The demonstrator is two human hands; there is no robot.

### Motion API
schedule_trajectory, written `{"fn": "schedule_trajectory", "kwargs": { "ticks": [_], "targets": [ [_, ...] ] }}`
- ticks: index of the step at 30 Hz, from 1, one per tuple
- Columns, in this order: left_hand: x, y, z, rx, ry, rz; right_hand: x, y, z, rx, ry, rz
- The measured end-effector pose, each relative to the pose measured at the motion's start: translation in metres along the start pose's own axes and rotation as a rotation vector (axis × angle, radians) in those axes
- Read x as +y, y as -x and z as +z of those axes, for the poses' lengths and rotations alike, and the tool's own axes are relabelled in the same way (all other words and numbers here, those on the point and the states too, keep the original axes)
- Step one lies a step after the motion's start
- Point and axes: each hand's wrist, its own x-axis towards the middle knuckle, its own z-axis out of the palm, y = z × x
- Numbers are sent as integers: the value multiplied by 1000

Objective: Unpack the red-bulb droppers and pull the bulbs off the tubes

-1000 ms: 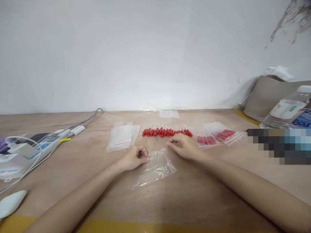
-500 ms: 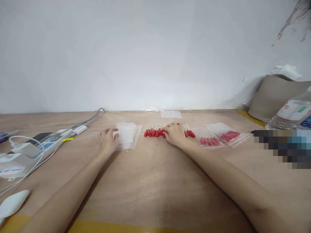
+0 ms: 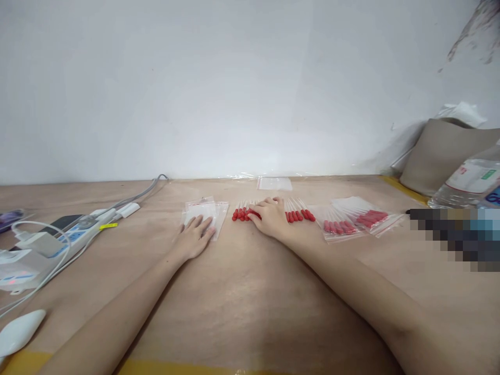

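Note:
My left hand lies palm down with its fingers spread on a small stack of clear zip bags. My right hand rests over a row of thin white sticks with red ends, its thumb and fingers apart and touching the row. Red ends show on both sides of that hand; the sticks under it are hidden. To the right of the row lie two zip bags, one in front and one farther right, each with several of these sticks inside.
A single flat bag lies near the wall. At the left are a power strip with plugs and cables, and a white rounded object. A water bottle and a grey-brown container stand at the right.
My left hand has moved from the bags' left edge to lie flat on top of them. My right hand has slid a little left, uncovering more red-ended sticks on its right.

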Motion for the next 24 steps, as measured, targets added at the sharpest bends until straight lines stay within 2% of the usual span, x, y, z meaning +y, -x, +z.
{"fn": "schedule_trajectory", "kwargs": {
  "ticks": [3, 7, 10, 12, 14, 16, 18, 21, 24],
  "targets": [
    [4, 5, -4, 113, -2, 35, 13, 9, -14, -18, -5, 117],
    [14, 13, -11, 375, -49, 62, 62, 36, -50, -37, 100, 330],
    [22, 18, -12, 466, -58, 118, 103, 65, -80, -200, 178, 429],
    [28, 20, -10, 464, -47, 170, 122, 85, -97, -296, 111, 379],
    [31, 21, -7, 449, -30, 215, 135, 101, -107, -417, 10, 237],
    [33, 22, -5, 440, -16, 242, 141, 113, -110, -457, -59, 148],
    [33, 22, -3, 441, -7, 255, 142, 118, -108, -442, -64, 88],
    [32, 21, -3, 436, 10, 268, 139, 120, -104, -419, 72, 10],
    [33, 22, -4, 421, 32, 276, 132, 118, -116, -410, 218, -9]
  ]
}}
